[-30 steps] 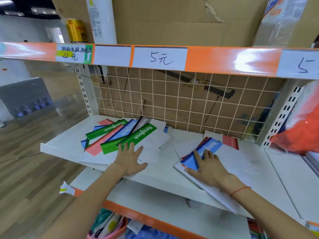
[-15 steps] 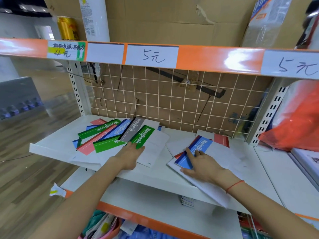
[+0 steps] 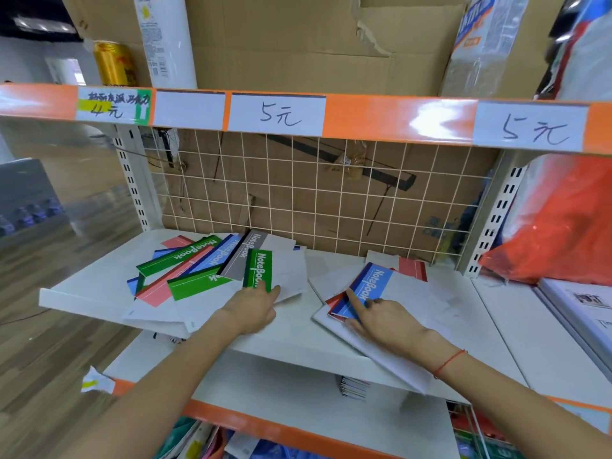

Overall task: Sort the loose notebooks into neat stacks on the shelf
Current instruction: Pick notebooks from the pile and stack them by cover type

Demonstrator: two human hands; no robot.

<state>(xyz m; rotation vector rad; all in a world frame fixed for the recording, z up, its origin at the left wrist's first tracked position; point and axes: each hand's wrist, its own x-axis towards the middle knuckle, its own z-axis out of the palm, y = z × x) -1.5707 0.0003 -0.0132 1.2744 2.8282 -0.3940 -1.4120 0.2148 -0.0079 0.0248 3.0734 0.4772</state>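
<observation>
**Both hands on the notebook piles**

The left hand's fingers (image 3: pixel 270 290) lie together and reach forward, their tips at the near edge of the green notebook (image 3: pixel 257 268) that tops the left pile; whether they pinch it or only touch it cannot be told from this angle. The left hand (image 3: pixel 251 308) itself rests low on the white shelf (image 3: pixel 79 293), wrist toward the front edge.

The right hand's fingers (image 3: pixel 353 299) are spread: the forefinger points straight along the spine edge of the blue notebook (image 3: pixel 371 288), pressing on its cover, while the others curl loosely beside it. The right hand (image 3: pixel 385 321) lies across the near corner of the right pile, and a red string bracelet (image 3: pixel 448 362) circles the wrist.

The left pile (image 3: pixel 185 273) is a loose fan of notebooks with green, blue, grey and pink spine bands, overlapping at many angles, some white covers hanging toward the shelf front. The right pile (image 3: pixel 390 293) is smaller: the blue notebook on top, red-banded ones showing beneath and behind it, and a large white cover jutting out past the shelf's front edge.

Behind both stands a wire grid panel (image 3: pixel 314 193) backed with cardboard. Above, an orange shelf rail (image 3: pixel 381 117) carries handwritten price tags. A gold can (image 3: pixel 114 62) stands on the upper shelf at left, and an orange bag (image 3: pixel 556 226) bulges in at right.
</observation>
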